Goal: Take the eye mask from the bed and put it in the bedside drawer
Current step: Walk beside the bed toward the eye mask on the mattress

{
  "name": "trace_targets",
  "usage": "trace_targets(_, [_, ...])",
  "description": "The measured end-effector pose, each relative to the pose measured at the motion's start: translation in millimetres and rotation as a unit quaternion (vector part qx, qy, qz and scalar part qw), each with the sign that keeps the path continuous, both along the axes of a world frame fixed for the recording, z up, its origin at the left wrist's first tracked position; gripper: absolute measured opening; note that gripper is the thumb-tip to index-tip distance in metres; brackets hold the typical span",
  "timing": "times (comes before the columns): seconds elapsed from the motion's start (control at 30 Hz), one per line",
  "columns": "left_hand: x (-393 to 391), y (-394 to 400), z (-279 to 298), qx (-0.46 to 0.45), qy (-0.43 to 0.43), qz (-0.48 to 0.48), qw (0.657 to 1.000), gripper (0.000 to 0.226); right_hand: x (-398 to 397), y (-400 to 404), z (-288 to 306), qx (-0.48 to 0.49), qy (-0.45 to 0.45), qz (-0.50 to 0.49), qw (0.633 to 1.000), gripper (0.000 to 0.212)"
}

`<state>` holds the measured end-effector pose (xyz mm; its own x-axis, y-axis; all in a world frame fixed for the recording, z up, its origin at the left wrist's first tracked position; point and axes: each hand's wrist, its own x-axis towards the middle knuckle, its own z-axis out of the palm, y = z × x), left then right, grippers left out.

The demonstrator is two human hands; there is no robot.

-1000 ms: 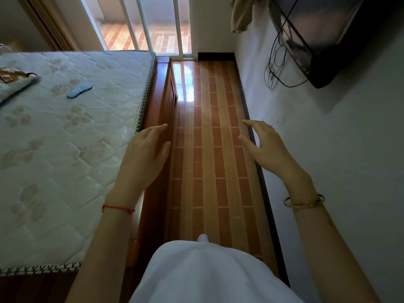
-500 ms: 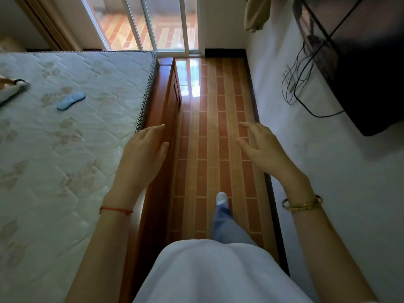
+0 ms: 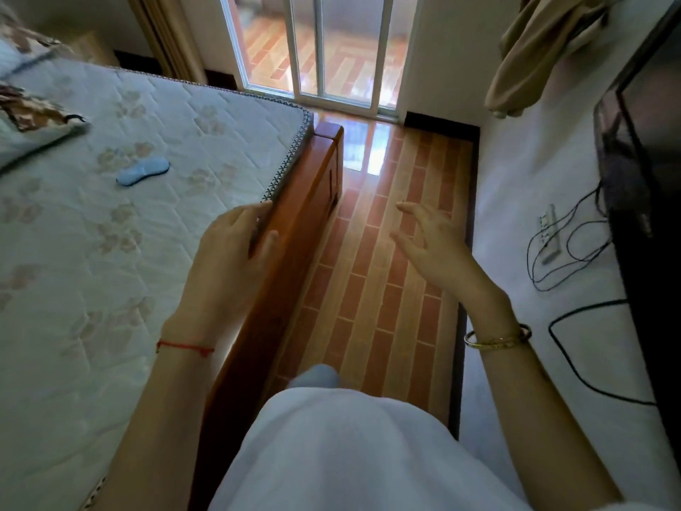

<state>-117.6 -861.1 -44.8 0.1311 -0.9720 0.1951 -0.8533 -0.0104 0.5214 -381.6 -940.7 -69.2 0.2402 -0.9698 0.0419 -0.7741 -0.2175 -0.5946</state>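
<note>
While the eye mask [image 3: 143, 171] is lying flat on the mattress [image 3: 92, 274] at ten o'clock, well beyond reach, both the left hand [image 3: 230, 260] and right hand [image 3: 436, 248] are hanging loose, grasping nothing; overreaching is risking a stumble against the bed frame [image 3: 294, 215].

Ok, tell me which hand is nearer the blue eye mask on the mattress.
Left. The left hand hovers over the mattress edge, just right of the eye mask; the right hand is farther away, above the tiled floor.

Left hand [image 3: 228, 260] and right hand [image 3: 438, 252] both raised forward, fingers spread, empty
</note>
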Motion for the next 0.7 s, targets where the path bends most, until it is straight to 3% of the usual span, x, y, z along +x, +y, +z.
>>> trace_targets(0.37, [35.8, -142.7, -38.0, 0.03, -0.008, 0.065, 0.997, 0.044, 46.6, -183.7, -22.2, 0.005, 0.01, 0.105, 0.994, 0.046])
trace_targets(0.7, [109.3, -314.3, -44.9, 0.021, 0.0, 0.123, 0.992, 0.044, 144.1, -384.6, -10.6, 0.008, 0.013, 0.193, 0.981, 0.047])
